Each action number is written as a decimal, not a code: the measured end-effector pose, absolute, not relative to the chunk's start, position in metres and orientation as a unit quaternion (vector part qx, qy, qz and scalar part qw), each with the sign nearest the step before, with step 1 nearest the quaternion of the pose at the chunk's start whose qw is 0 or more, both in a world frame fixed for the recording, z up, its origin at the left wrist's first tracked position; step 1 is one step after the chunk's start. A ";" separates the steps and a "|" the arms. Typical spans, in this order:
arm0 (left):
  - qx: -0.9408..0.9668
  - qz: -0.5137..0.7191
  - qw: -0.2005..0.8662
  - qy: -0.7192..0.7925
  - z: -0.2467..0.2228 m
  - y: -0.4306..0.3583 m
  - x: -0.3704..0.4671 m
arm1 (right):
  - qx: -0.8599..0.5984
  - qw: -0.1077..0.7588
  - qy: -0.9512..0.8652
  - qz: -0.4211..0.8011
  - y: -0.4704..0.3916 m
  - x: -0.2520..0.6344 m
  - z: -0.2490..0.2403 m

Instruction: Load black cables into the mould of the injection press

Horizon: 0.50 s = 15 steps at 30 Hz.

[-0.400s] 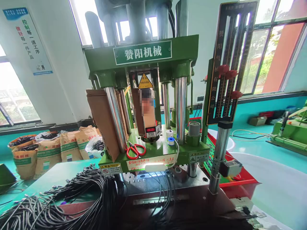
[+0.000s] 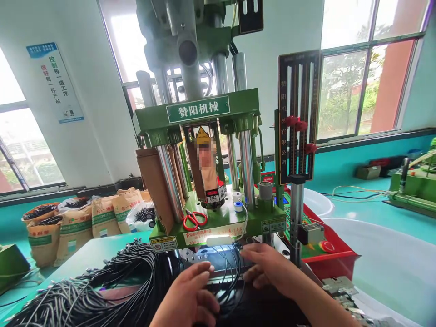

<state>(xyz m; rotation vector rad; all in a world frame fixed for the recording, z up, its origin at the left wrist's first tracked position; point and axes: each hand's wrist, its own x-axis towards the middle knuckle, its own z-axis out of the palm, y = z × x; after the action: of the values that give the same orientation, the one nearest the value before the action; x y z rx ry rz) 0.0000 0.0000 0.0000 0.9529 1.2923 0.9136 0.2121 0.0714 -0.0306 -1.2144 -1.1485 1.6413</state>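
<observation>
The black cables (image 2: pixel 229 265) lie over the metal plate (image 2: pixel 204 254) at the bottom of the green press machine (image 2: pixel 218 218), and both hands are on them, close to each other but not joined. The left hand (image 2: pixel 189 297) rests with half-bent fingers on the cables near the plate and does not grip anything that can be seen, while the right hand (image 2: pixel 267 268) lies flat with its fingers stretched toward the cables under the lit edge of the machine. A big bundle of black cables (image 2: pixel 102 290) is piled at the left on the table (image 2: pixel 85 250), and red scissors (image 2: pixel 194 220) lie on the green base above.
</observation>
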 end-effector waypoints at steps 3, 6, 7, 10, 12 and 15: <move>0.269 0.461 0.657 0.533 -0.005 0.045 0.017 | -0.483 0.401 -0.412 0.660 0.093 0.198 -0.037; 0.217 0.456 0.663 0.553 -0.015 0.069 0.026 | -0.475 0.395 -0.391 0.682 0.100 0.197 -0.050; 0.211 0.450 0.670 0.551 -0.018 0.073 0.029 | -0.465 0.389 -0.389 0.694 0.101 0.198 -0.053; 0.213 0.432 0.698 0.529 -0.017 0.077 0.035 | -0.424 0.368 -0.397 0.726 0.099 0.202 -0.055; 0.226 0.421 0.713 0.513 -0.010 0.072 0.036 | -0.401 0.352 -0.403 0.744 0.094 0.203 -0.053; 0.255 0.424 0.720 0.488 0.004 0.050 0.032 | -0.368 0.324 -0.401 0.774 0.084 0.201 -0.048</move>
<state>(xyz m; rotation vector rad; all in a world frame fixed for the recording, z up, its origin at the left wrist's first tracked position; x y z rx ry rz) 0.0318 0.0497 0.0039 0.5633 1.0780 0.9363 0.2014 0.0839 -0.0476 -0.9646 -1.0509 2.0296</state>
